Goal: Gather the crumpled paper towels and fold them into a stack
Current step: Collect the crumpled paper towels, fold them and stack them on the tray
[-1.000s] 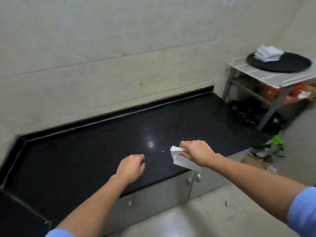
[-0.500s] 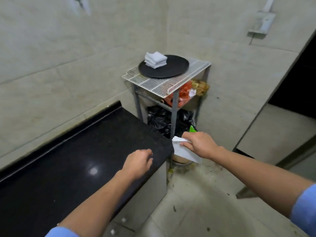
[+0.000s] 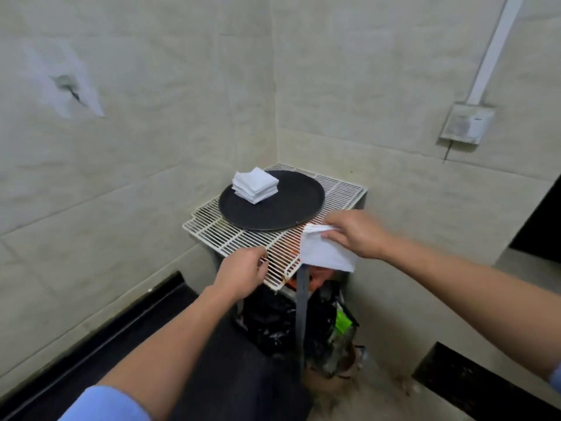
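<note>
My right hand (image 3: 356, 233) pinches a folded white paper towel (image 3: 323, 253) that hangs over the front right corner of a white wire rack (image 3: 243, 238). A neat stack of folded white paper towels (image 3: 255, 185) lies on the far left part of a round black tray (image 3: 282, 212) on that rack. My left hand (image 3: 243, 271) hovers at the rack's front edge with fingers loosely curled and nothing in it. The hanging towel is a short way in front and to the right of the tray.
The rack stands in a tiled corner. A grey metal leg (image 3: 301, 302) runs down in front, with black bags (image 3: 273, 320) and a green packet (image 3: 342, 325) beneath. A black countertop (image 3: 100, 354) lies at lower left. A wall box (image 3: 466, 124) is mounted at right.
The view swung from the black countertop to the wire rack in the corner. Both hands came up over the rack's front edge, the right one still carrying the folded towel.
</note>
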Motion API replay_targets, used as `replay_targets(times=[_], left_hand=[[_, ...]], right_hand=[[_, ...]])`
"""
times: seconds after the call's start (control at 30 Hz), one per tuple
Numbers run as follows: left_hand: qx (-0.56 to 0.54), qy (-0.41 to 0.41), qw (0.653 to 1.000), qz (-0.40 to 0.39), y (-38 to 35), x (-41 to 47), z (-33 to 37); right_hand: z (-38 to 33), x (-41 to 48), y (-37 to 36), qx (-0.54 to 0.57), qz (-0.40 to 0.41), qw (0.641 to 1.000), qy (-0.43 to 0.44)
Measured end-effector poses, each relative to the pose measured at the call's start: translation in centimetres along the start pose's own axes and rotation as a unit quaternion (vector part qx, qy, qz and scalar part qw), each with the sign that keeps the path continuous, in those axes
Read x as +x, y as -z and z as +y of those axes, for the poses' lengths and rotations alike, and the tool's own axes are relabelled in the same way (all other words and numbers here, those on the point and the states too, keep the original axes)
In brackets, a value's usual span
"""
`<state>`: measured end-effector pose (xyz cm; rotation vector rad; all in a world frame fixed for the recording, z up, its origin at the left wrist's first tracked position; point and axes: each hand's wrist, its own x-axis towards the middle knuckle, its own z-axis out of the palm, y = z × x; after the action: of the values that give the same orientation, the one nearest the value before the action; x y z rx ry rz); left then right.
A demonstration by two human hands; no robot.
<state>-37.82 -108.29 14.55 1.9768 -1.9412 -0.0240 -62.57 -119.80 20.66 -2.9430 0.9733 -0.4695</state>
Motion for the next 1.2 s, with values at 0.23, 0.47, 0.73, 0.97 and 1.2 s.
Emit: replay_targets(times=[0.23,0.47,0.73,0.97,1.2], left_hand=[[0.003,0.058,0.998,0.003,-0.6,8.0,-2.7],[-0.283,0.212,0.934,0.060,-2.0,17.4,-4.1],[-0.363,0.339,0.846,0.194,-4.1,26.1,-5.4],[-0.373,0.438,0.775,0.262,-4.4,28.1,-5.8],[-0.263,0.482,0.797,0.254,-5.3,28.6,-7.5]], right_hand=[[5.3,13.1,1.0,-0.004,0.004,1.000,0.017],[9.9,25.7,-1.0,0.056,-0.068,0.989,0.115],[13.9,36.8,-5.3,0.145,-0.139,0.952,0.229],[13.5,43.3,-9.3,0.188,-0.164,0.941,0.230],[11.7,45.6,-13.5,0.159,-0.184,0.946,0.215]])
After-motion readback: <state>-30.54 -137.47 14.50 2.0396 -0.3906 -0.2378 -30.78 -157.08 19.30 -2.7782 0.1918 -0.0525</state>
